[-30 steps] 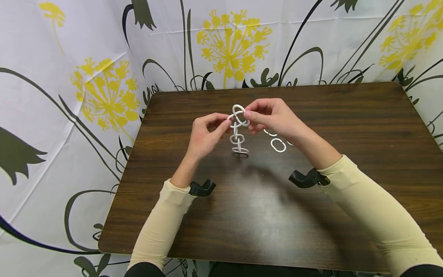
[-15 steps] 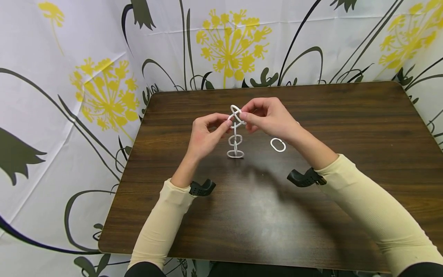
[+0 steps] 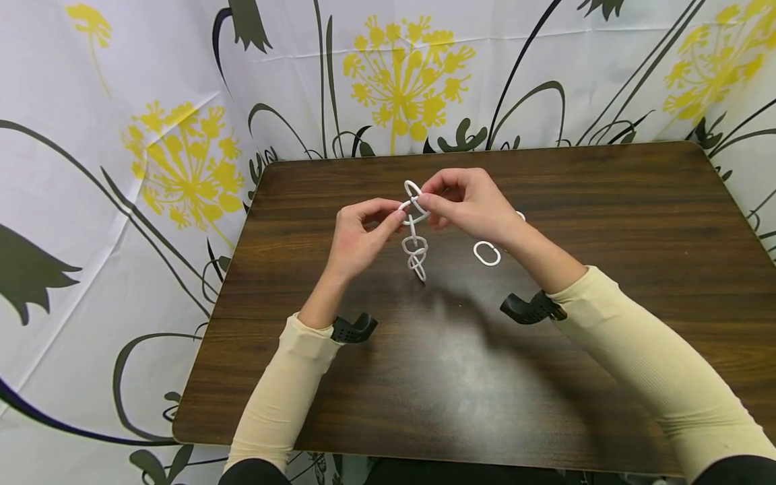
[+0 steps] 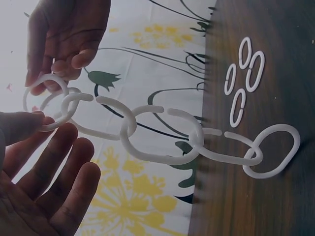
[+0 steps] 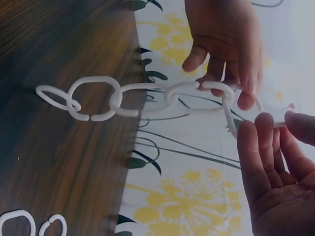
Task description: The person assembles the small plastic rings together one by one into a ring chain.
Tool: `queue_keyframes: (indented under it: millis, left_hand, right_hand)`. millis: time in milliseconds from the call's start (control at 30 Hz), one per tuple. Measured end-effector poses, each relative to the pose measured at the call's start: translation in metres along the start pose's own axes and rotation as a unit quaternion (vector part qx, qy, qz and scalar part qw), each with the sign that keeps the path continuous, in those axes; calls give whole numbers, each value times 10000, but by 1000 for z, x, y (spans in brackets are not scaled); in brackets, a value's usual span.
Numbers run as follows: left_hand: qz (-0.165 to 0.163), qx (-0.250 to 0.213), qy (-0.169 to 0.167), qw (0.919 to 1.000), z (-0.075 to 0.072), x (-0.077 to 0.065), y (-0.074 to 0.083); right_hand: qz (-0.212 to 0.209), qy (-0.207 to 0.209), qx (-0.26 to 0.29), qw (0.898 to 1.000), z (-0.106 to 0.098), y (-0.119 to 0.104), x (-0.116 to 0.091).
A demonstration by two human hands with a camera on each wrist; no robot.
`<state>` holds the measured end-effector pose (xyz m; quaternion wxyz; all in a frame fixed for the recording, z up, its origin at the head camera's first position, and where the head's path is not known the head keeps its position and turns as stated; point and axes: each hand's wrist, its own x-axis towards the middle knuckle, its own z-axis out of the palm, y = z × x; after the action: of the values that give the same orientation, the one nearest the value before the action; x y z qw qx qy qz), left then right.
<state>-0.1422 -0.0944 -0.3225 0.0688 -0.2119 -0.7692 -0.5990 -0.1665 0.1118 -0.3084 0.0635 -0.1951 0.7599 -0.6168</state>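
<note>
White plastic chain links (image 4: 165, 159), hooked one into another, hang in a chain below both hands over the brown table. My left hand (image 3: 362, 232) pinches a top link between thumb and index finger, its other fingers loosely spread in the left wrist view. Just above and to the right, my right hand (image 3: 469, 201) pinches another white link (image 4: 55, 77) with thumb and fingertips. This link overlaps the left hand's link, and fingertips partly cover where they meet. Small gaps show in the sides of several links. The chain's lowest link (image 4: 296, 142) dangles close over the table.
Several loose white links lie on the table (image 3: 606, 222) right of the chain; one loose link (image 3: 498, 256) shows fully, others are partly behind the right forearm. Black wrist mounts (image 3: 354, 329) sit on both sleeves. A flower-printed curtain (image 3: 291, 87) hangs behind the table.
My right hand has moved slightly left and up, bringing its link closer against the left hand's link. The hanging chain has swung and twisted. My left hand stays nearly still.
</note>
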Motion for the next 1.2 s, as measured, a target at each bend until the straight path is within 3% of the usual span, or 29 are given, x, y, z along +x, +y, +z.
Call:
queue_keyframes:
  millis: [233, 600, 933, 1200]
  left_hand:
    - [-90, 41, 81, 9999, -2, 0, -1]
    - [9, 315, 117, 9994, -4, -2, 0]
    - [-106, 47, -82, 9999, -3, 2, 2]
    - [65, -431, 173, 9989, 1, 6, 4]
  right_hand:
    - [-156, 428, -115, 9989, -6, 3, 0]
    - [-377, 846, 363, 9950, -7, 2, 0]
    - [-333, 674, 506, 9959, -1, 1, 1]
    - [-257, 506, 533, 9970, 1, 3, 1]
